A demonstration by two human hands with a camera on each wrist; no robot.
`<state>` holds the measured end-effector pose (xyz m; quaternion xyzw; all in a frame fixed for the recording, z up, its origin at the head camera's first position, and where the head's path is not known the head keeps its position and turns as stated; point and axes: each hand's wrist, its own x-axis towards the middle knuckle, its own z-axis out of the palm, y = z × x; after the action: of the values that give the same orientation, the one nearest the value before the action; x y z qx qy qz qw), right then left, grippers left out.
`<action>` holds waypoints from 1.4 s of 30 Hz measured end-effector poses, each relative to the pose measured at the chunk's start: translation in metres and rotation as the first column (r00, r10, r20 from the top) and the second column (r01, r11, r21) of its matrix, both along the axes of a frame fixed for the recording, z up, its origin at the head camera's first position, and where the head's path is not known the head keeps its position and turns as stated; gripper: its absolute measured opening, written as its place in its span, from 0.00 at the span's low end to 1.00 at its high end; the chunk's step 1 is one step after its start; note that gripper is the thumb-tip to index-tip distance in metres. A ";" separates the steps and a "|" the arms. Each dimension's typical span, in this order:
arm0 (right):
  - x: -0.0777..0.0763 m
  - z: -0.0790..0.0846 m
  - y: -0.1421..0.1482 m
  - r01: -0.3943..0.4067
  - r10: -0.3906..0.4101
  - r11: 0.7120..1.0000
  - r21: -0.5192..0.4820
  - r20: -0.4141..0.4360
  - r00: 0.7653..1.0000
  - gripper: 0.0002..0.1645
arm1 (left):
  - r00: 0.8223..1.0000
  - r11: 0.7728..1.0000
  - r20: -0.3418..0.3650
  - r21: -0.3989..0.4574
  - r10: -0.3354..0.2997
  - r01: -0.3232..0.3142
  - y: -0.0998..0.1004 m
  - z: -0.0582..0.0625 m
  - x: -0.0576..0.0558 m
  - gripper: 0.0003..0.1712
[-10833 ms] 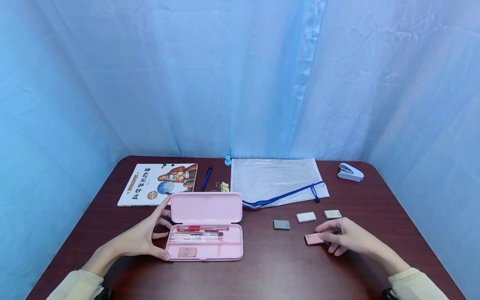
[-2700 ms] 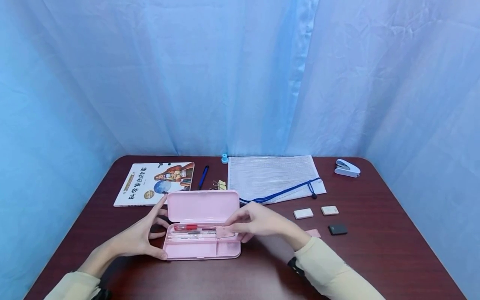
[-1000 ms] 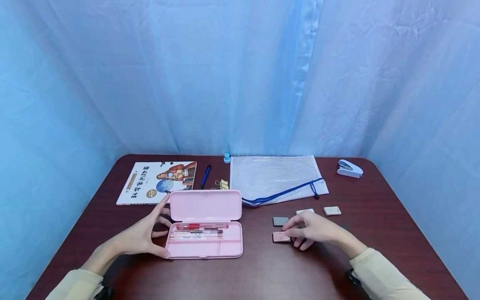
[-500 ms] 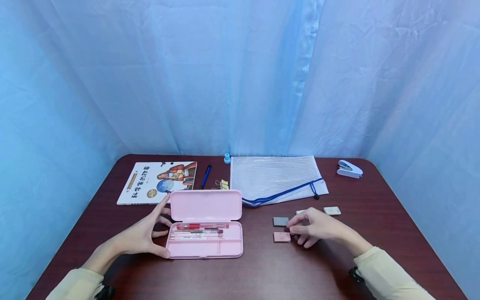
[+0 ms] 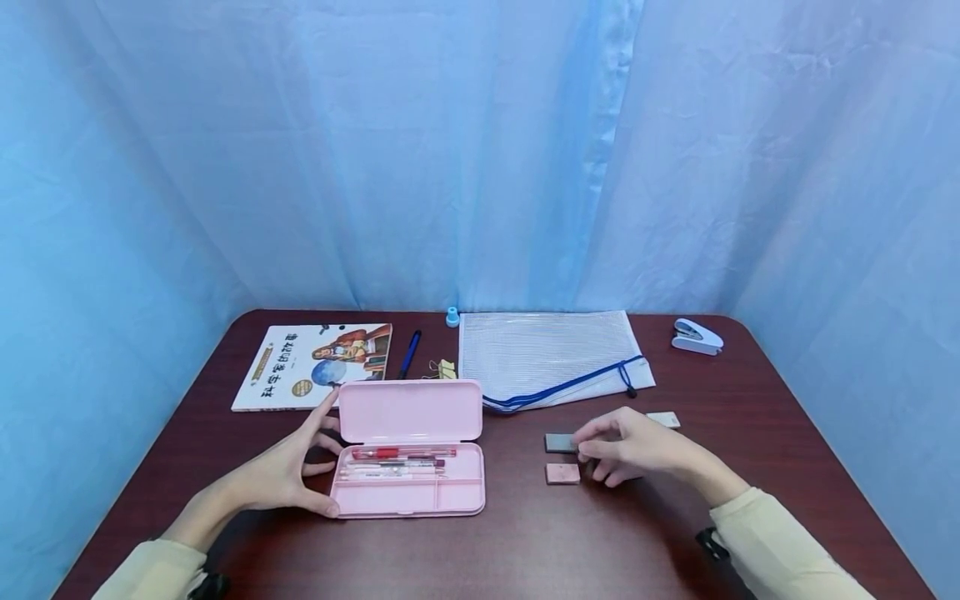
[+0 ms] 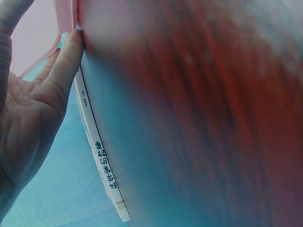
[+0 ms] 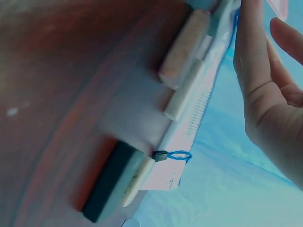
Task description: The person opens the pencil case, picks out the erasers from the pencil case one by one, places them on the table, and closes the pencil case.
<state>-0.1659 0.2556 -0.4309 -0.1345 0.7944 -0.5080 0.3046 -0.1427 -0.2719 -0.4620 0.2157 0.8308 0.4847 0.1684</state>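
The pink pencil case (image 5: 461, 502) lies with its lid raised; several pens (image 5: 390, 468) fill its rear compartment. My left hand (image 5: 279, 467) touches its left side, thumb at the front corner and index finger by the lid's edge. My right hand (image 5: 637, 450) hovers with bent fingers, fingertips by the right end of a grey eraser (image 5: 558, 443); I see nothing held. In front of that lies a pink eraser (image 5: 562, 474). A cream eraser (image 5: 663, 420) shows behind the hand. The right wrist view also shows a black eraser (image 7: 113, 182), a white eraser (image 7: 184, 90) and a pinkish eraser (image 7: 184, 47).
Along the back lie a book (image 5: 311, 367), a blue pen (image 5: 409, 354), a yellow binder clip (image 5: 446, 369), a small light-blue object (image 5: 452, 317), a white mesh zip pouch (image 5: 551, 354) and a white stapler (image 5: 697, 337). Blue curtains (image 5: 450, 150) surround the table (image 5: 510, 558).
The pink eraser left the case's front compartment in my right hand and was set down before the grey one. The right hand released it and shifted slightly back. The left hand stayed.
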 end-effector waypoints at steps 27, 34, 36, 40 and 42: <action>-0.013 -0.004 -0.121 -0.045 0.065 0.965 -0.259 0.072 0.995 0.70 | 1.000 1.000 0.001 0.013 -0.006 0.006 0.000 -0.002 0.000 0.82; -0.011 -0.006 -0.131 -0.026 0.053 0.968 -0.250 0.101 0.993 0.70 | 1.000 1.000 0.007 0.008 0.005 -0.005 0.000 -0.001 0.000 0.82; -0.011 -0.007 -0.131 -0.022 0.048 0.967 -0.252 0.099 0.994 0.69 | 1.000 1.000 0.006 0.005 0.007 -0.007 0.000 -0.001 0.000 0.82; -0.011 -0.008 -0.132 -0.008 0.037 0.964 -0.265 0.102 0.994 0.68 | 1.000 1.000 -0.002 0.006 0.002 -0.002 0.000 -0.002 0.000 0.83; -0.010 -0.008 -0.133 0.006 0.026 0.961 -0.277 0.109 0.994 0.67 | 1.000 1.000 -0.004 0.014 -0.002 0.002 0.000 -0.002 0.000 0.83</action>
<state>-0.1756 0.1231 -0.4389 -0.1513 0.6965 -0.6194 0.3291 -0.1422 -0.2718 -0.4641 0.2186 0.8275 0.4900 0.1657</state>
